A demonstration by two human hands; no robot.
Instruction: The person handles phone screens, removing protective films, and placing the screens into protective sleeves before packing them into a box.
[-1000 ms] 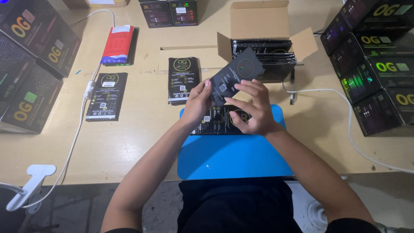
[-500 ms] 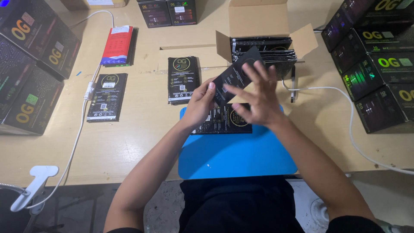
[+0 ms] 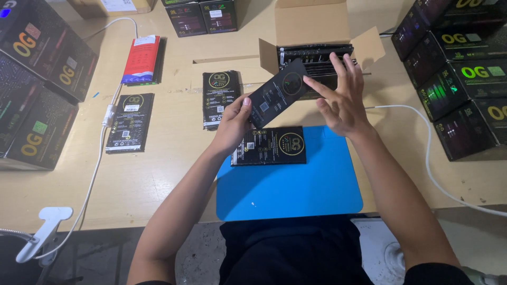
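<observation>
A single head-worn camera looks steeply down from above the person's shoulders at the table (image 3: 158,179), close enough that both forearms fill the lower frame. It faces forward across the table, past the fingers (image 3: 338,68), to the open cardboard box (image 3: 317,24) just beyond them.

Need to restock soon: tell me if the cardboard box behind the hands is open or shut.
Open: the cardboard box has its flaps folded outward, and black flat packs show inside it.

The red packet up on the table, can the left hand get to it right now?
Probably not yet: the left hand is holding a black packet. The red packet lies uncovered, with bare table between.
</observation>
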